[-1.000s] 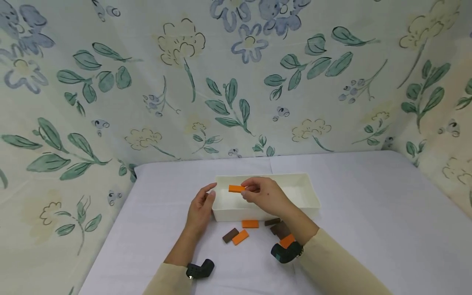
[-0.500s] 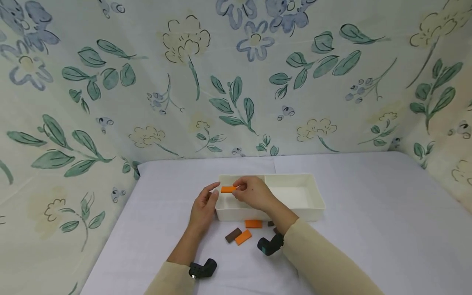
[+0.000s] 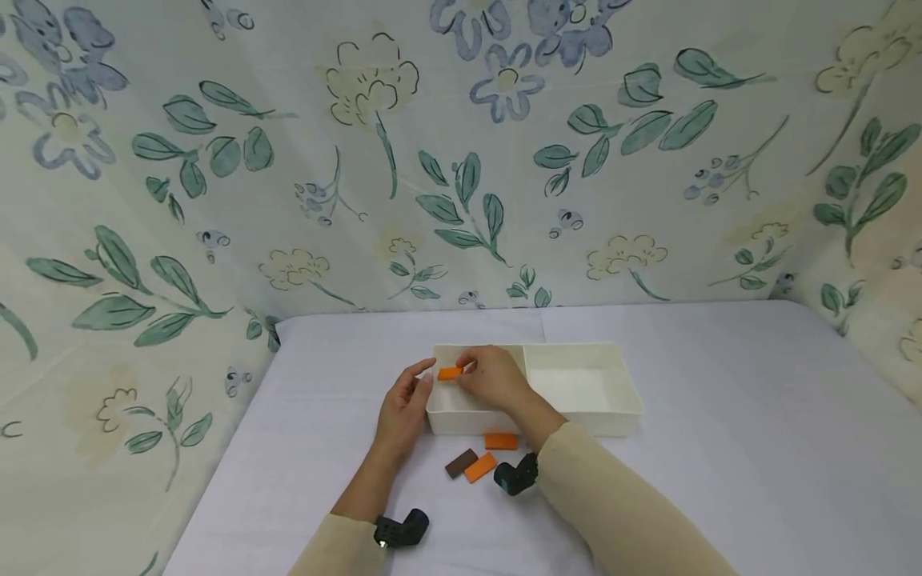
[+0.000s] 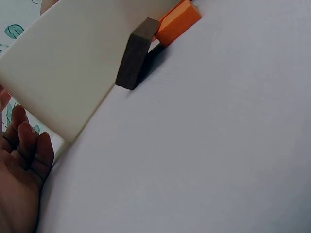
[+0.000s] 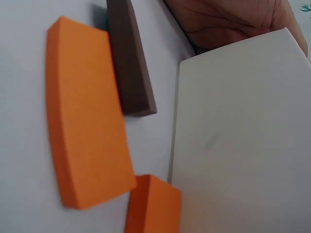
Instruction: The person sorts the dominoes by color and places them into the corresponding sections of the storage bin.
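Note:
A white divided box stands on the table. Between thumb and fingers, my right hand pinches an orange rectangular block over the box's left compartment, near its left end. My left hand rests at that end from outside, thumb by the rim; in the left wrist view its loosely bent fingers lie along the end wall. In front of the box lie an orange block, another orange block and a dark brown block beside it. The right wrist view hides the right hand.
The box's divider separates the left compartment from the right compartment. A white cloth covers the table, and a floral fabric hangs behind it. The right forearm crosses above the front of the table.
My right hand has moved left with the orange block, from the middle of the box to its left end, and slightly down at last. The left hand keeps its place at the box.

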Available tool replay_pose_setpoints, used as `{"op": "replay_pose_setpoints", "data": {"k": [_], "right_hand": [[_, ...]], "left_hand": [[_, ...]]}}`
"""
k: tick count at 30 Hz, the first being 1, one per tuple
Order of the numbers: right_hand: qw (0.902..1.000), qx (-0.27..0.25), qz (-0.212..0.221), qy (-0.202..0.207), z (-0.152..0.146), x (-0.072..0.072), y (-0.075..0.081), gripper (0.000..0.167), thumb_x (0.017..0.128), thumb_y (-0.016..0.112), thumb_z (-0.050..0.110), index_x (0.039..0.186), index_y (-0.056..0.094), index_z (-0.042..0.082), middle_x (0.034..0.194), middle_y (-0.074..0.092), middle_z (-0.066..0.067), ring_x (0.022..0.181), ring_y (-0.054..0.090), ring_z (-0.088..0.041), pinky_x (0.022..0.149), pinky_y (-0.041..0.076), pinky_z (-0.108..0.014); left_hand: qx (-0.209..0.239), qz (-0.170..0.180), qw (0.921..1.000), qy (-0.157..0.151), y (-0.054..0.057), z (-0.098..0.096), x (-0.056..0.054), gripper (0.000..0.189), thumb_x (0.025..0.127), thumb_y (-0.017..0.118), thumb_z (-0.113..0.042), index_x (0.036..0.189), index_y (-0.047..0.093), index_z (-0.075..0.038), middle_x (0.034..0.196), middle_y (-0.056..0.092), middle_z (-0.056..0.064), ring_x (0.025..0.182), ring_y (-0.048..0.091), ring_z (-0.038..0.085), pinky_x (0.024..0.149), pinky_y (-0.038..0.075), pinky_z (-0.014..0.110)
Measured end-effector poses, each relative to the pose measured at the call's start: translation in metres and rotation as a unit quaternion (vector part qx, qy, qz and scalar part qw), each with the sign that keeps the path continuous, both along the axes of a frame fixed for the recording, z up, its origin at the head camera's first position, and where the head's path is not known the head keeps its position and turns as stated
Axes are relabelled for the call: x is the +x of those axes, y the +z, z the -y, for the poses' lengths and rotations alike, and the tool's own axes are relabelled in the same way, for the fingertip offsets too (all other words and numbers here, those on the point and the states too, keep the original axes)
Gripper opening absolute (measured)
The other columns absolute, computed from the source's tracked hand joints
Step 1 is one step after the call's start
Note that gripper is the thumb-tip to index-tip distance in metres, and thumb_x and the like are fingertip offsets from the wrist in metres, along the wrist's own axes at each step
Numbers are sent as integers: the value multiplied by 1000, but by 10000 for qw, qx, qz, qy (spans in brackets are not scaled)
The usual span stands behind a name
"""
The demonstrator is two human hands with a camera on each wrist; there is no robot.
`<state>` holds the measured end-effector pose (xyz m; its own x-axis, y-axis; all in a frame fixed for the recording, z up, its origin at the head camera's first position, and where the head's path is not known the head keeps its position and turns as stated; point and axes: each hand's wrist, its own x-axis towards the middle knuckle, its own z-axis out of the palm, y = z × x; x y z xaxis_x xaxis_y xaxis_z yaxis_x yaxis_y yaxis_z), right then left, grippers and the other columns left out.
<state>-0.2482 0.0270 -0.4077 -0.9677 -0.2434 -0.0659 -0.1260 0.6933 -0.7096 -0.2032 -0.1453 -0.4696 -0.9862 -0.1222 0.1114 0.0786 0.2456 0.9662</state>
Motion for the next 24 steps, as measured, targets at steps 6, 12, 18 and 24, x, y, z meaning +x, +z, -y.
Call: {"op": "replay_pose_setpoints", "data": {"k": [6, 12, 18, 24], "right_hand": [[9998, 147, -104, 12, 2, 0, -4, 19, 94, 70, 12, 112, 73, 10, 105, 71, -5, 88, 59, -20, 82, 55, -35], [9997, 206, -73, -85, 2, 0, -4, 23, 95, 70, 14, 117, 72, 10, 108, 72, -6, 91, 62, -20, 85, 57, -36], [9996, 241, -48, -151, 2, 1, -3, 22, 95, 70, 13, 117, 72, 10, 108, 73, -7, 90, 63, -20, 85, 58, -36], [9986, 412, 30, -316, 4, 2, -3, 23, 95, 68, 14, 118, 72, 10, 109, 72, -8, 93, 65, -21, 88, 59, -38]], "left_hand": [[-71, -130, 9999, 7, 1, -2, 1, 31, 105, 56, -33, 134, 65, -29, 83, 51, -1, 74, 50, 12, 64, 42, 23], [-67, -68, 10000, 18, 2, -2, 0, 31, 105, 57, -32, 134, 65, -29, 83, 50, -1, 74, 49, 13, 64, 41, 22], [0, 45, 10000, 45, 3, -2, 0, 32, 104, 58, -33, 136, 64, -30, 86, 50, 1, 78, 49, 15, 66, 41, 24], [-55, 144, 9998, 147, 2, -2, 0, 34, 105, 57, -32, 138, 63, -30, 87, 50, 0, 78, 49, 14, 66, 40, 24]]}}
